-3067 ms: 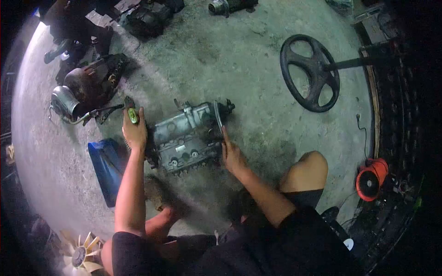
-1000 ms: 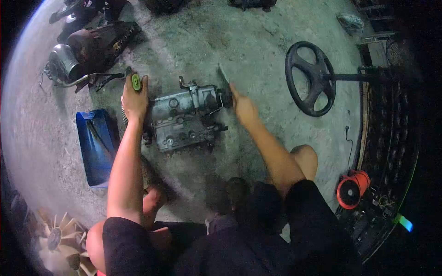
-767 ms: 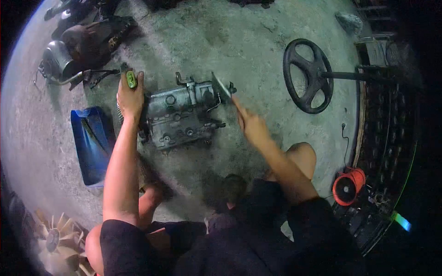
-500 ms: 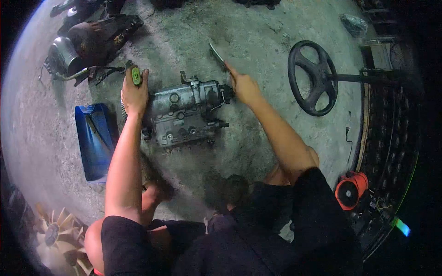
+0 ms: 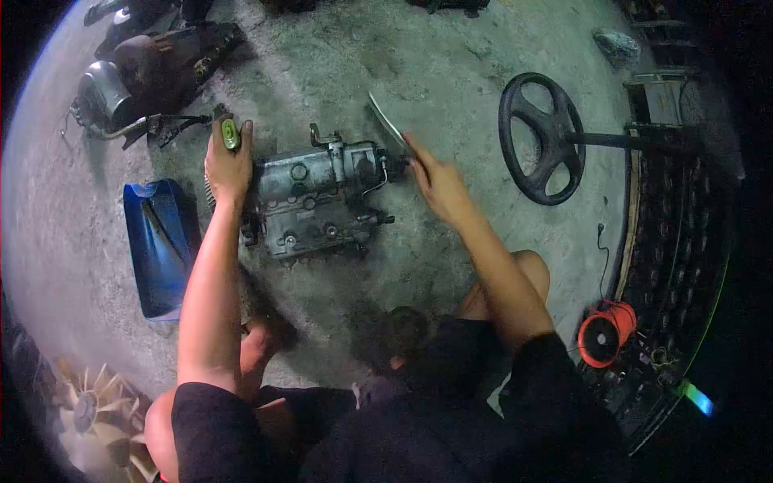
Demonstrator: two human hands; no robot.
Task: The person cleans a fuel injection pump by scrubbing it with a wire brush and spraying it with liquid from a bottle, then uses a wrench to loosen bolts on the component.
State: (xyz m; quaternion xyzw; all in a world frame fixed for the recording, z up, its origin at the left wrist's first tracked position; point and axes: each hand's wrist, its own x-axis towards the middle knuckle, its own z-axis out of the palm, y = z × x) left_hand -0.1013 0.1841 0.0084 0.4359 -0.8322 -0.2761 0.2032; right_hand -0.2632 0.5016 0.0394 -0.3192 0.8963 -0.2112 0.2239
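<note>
One metal engine part (image 5: 310, 195) lies on the concrete floor (image 5: 419, 274), between the two grips. The left hand (image 5: 228, 167) is closed around a green-ended tool (image 5: 230, 134), beside the part's left end; whether its fingers also touch the part cannot be told. Its right counterpart, the right hand (image 5: 441, 187), closes round the near end of a flat metal blade (image 5: 386, 119), which angles up and left, with the part's right end just left of this grip. A blue dustpan (image 5: 163, 282) sits below and left of the left grip, and a steering wheel (image 5: 555, 133) stands right of the right grip.
</note>
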